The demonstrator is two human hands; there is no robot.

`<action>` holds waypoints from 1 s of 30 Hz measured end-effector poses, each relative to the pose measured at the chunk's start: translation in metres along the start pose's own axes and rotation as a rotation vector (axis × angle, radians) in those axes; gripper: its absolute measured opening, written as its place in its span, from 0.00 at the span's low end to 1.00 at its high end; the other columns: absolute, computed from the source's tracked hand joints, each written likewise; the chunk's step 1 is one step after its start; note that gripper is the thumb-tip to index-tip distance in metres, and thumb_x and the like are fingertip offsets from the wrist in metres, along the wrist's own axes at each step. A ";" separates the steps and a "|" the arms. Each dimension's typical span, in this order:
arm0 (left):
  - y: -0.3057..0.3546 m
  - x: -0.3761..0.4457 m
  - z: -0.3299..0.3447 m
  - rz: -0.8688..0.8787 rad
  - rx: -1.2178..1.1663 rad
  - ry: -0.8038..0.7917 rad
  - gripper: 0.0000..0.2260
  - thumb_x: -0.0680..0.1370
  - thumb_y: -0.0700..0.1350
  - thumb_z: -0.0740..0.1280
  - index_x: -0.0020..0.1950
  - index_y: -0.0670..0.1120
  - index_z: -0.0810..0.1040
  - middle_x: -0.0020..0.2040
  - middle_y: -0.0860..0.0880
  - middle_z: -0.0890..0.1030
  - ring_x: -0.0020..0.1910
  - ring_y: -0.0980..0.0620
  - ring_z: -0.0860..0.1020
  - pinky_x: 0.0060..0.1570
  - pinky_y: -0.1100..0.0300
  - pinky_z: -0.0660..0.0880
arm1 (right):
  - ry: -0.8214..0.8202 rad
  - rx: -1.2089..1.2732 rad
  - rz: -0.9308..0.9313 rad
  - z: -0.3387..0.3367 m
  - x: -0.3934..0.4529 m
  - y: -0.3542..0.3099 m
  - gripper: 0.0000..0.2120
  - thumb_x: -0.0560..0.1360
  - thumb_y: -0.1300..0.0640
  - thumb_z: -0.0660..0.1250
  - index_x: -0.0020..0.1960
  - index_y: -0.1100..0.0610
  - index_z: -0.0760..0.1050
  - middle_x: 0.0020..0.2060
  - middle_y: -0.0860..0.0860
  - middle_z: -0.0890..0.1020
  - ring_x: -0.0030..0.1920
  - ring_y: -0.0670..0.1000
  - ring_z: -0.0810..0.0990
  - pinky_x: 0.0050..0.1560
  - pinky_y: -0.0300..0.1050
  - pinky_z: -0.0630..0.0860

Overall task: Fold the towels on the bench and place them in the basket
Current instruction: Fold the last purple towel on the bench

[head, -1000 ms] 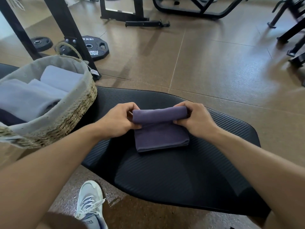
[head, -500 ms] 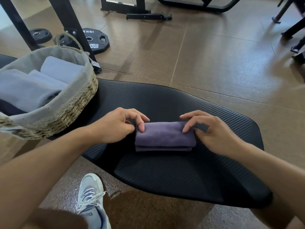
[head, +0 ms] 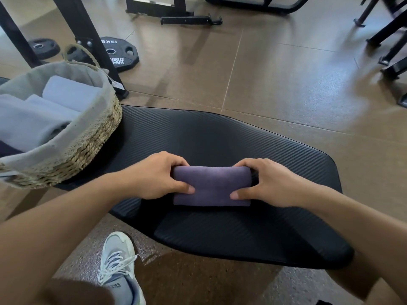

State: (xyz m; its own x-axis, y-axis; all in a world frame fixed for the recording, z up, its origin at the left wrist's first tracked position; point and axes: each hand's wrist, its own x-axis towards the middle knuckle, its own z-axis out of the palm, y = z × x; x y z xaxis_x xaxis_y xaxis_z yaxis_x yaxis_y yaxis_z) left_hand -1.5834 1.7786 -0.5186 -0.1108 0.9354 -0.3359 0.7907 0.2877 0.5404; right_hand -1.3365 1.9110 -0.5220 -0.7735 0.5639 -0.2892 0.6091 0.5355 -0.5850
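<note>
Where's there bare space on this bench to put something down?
Bare bench pad lies beyond the purple towel, right of the basket; another patch sits near you below the towel. The left end is crowded by the basket.

Both hands gripping a folded towel on a bench

The left hand (head: pixel 157 176) and right hand (head: pixel 267 183) pinch opposite ends of the purple towel (head: pixel 212 187) on the black bench (head: pixel 242 142); a basket (head: pixel 88 139) sits beyond the left hand.

left hand (head: pixel 157 176): fingers curled over far edge, thumb on top, gripping one end | right hand (head: pixel 267 183): mirrored grip on the other end (thumbs pointing inward) | forearms: bare, converging from both lower corners
</note>
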 end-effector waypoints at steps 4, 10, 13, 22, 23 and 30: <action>0.010 0.001 -0.002 -0.046 -0.054 0.036 0.08 0.71 0.57 0.76 0.45 0.56 0.84 0.39 0.58 0.85 0.40 0.63 0.81 0.40 0.66 0.73 | 0.134 0.059 0.051 -0.004 0.004 -0.002 0.12 0.67 0.48 0.80 0.48 0.44 0.80 0.40 0.41 0.84 0.43 0.39 0.81 0.47 0.41 0.78; 0.028 -0.011 0.004 -0.003 -0.166 -0.066 0.13 0.69 0.58 0.78 0.48 0.56 0.81 0.43 0.58 0.85 0.43 0.60 0.82 0.49 0.55 0.79 | 0.212 0.695 -0.056 -0.013 0.000 -0.006 0.20 0.70 0.70 0.77 0.57 0.55 0.77 0.47 0.53 0.85 0.47 0.50 0.84 0.50 0.44 0.81; 0.039 -0.020 0.009 0.073 -0.198 -0.146 0.22 0.67 0.65 0.76 0.58 0.61 0.78 0.52 0.64 0.83 0.51 0.64 0.81 0.56 0.58 0.78 | 0.287 0.882 -0.156 -0.019 -0.009 -0.023 0.25 0.64 0.68 0.80 0.57 0.54 0.76 0.47 0.49 0.83 0.46 0.47 0.83 0.46 0.40 0.80; 0.065 -0.026 0.000 0.268 -0.594 0.301 0.20 0.67 0.54 0.79 0.56 0.52 0.80 0.51 0.55 0.85 0.51 0.58 0.83 0.49 0.66 0.78 | 0.432 0.819 -0.316 -0.011 -0.017 -0.053 0.25 0.63 0.60 0.80 0.57 0.54 0.74 0.53 0.52 0.87 0.55 0.50 0.86 0.55 0.42 0.81; 0.064 -0.024 0.000 0.260 -0.578 0.306 0.20 0.67 0.54 0.79 0.56 0.53 0.80 0.50 0.55 0.85 0.51 0.58 0.83 0.50 0.64 0.79 | 0.422 0.808 -0.317 -0.009 -0.014 -0.054 0.24 0.66 0.60 0.78 0.59 0.54 0.75 0.54 0.51 0.87 0.56 0.49 0.86 0.57 0.41 0.81; 0.039 -0.016 -0.003 0.101 -0.656 0.364 0.12 0.71 0.54 0.77 0.52 0.53 0.82 0.48 0.53 0.87 0.49 0.56 0.84 0.54 0.55 0.80 | 0.240 0.481 -0.244 0.002 0.002 -0.055 0.27 0.77 0.51 0.71 0.75 0.45 0.70 0.66 0.36 0.79 0.67 0.35 0.76 0.67 0.37 0.74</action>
State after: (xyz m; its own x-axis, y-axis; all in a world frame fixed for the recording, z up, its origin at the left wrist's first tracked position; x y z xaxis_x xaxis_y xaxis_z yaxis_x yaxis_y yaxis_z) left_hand -1.5525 1.7755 -0.4894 -0.3386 0.9398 -0.0465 0.2996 0.1546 0.9415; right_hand -1.3717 1.8813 -0.4917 -0.7858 0.6169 0.0440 0.2272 0.3540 -0.9072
